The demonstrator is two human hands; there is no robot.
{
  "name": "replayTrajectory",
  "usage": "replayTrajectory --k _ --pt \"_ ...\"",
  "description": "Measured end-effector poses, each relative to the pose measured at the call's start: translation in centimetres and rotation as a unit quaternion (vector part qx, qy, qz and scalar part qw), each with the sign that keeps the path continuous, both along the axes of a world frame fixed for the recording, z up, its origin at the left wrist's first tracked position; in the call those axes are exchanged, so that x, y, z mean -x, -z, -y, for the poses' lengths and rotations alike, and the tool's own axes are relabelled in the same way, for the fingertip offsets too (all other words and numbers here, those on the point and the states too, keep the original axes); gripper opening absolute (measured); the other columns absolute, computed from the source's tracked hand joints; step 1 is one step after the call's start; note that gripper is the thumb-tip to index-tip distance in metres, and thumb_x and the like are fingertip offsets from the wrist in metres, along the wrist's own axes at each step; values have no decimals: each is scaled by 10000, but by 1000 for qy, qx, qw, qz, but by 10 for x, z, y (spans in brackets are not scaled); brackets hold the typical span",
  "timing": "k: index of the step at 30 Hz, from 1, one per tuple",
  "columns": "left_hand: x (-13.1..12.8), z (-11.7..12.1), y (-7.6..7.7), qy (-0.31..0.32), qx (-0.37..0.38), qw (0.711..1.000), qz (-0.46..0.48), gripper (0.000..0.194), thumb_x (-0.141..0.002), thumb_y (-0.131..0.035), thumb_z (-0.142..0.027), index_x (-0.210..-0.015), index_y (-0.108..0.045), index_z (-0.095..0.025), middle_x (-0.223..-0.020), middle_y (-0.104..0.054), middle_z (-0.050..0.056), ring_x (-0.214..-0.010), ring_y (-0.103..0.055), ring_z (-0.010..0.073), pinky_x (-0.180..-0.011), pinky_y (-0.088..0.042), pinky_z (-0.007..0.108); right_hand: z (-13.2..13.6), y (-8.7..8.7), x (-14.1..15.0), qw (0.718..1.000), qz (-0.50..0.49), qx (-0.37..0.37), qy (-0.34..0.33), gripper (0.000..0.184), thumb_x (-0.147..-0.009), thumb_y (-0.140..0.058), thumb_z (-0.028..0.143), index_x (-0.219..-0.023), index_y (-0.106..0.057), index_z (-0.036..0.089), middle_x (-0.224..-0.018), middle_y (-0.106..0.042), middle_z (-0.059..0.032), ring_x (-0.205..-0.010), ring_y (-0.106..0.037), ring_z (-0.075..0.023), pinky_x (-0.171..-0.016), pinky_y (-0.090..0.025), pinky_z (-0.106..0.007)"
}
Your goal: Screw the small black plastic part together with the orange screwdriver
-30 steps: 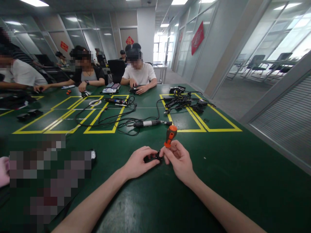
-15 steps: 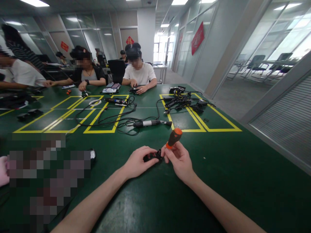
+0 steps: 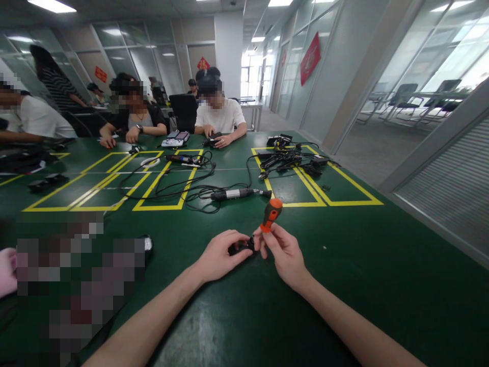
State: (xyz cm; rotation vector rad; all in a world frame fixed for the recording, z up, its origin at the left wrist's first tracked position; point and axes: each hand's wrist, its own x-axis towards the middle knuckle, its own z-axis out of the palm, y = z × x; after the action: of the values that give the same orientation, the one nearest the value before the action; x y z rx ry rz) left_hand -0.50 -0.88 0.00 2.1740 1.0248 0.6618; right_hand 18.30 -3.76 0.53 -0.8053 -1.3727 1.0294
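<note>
Near the middle of the green table (image 3: 214, 326), my left hand (image 3: 223, 255) is closed on a small black part (image 3: 250, 243), pinched between thumb and fingers. Most of that part is hidden by the hand, so its kind is unclear. Just to the right, my right hand (image 3: 282, 252) grips a screwdriver (image 3: 272, 211) low on its orange and dark grey handle. The handle points up, leaning slightly right. Its shaft and tip are hidden behind my fingers. My right fingertips are close beside the black part; whether they touch it cannot be told.
Beyond my hands lies a corded electric screwdriver (image 3: 237, 194) with looping black cable. A heap of black cables and parts (image 3: 290, 158) sits at the far right, among yellow tape outlines (image 3: 351, 203). Across the table a person (image 3: 221, 114) works. Blurred-out items cover the left foreground.
The screwdriver handle tilted right, then came back more upright in my right hand. My left hand stays on the black part. Across the table, one person's arm has drawn back.
</note>
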Motion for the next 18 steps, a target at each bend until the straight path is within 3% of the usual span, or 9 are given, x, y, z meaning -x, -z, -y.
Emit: replayTrajectory --k 4,18 --pt "-1 0 0 0 -1 1000 5 184 -946 -657 -319 -1037 -745 -185 -928 -692 42 -843 -603 174 -750 -464 273 1 3 1 1000 -19 -5 -13 328 -965 -647 544 -901 -568 232 -668 -633 27 -493 -492 -105 -510 -447 -250" --pt "-1 0 -5 -3 8 1000 -2 173 -936 -673 -304 -1039 -749 -188 -923 -691 31 -824 -614 165 -746 -468 266 0 0 -1 1000 8 6 -28 361 -973 -610 577 -891 -557 230 -688 -579 31 -530 -448 -113 -543 -423 -261"
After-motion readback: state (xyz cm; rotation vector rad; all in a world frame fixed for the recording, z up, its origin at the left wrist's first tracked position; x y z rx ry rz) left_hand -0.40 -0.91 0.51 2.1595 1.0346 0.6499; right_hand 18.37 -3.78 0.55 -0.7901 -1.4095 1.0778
